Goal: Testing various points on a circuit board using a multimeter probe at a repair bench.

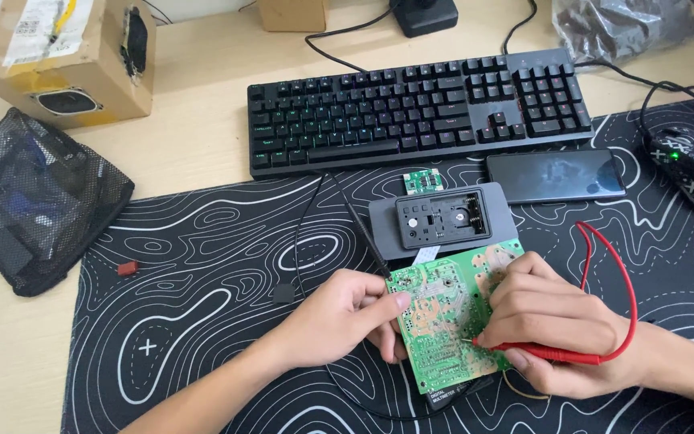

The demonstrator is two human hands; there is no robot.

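Far left on the surface [202, 128]: cardboard box [66, 60], black mesh bag [34, 201], both well apart from the work. Small red piece [127, 268] alone on the patterned mat [202, 321].

Left hand [347, 313]: fingers curled together around the left edge of the green circuit board [447, 317], thumb on top. Black test lead [363, 233] running up from between those fingers toward the keyboard [419, 108]; whether the tip sits on the board, cannot tell. Board held solder side up, lower centre of the mat, just in front of a grey case [443, 221] with a small green board [422, 182] behind it.

Right hand [548, 321]: closed pen-fashion on the red probe [540, 351], metal tip touching the board near its right edge. Red wire [616, 281] looping up and round behind the wrist. Meter body partly hidden under the board's lower edge.

To do well, as judged: board kept steady with the left grip, fingers off the solder joints. Red tip held steep on one pad only, since neighbouring joints lie close. Wire loop kept slack, no tug on the probe.

Right: phone [556, 175] face up, mouse [692, 169] at the mat's edge, near but not in the way.
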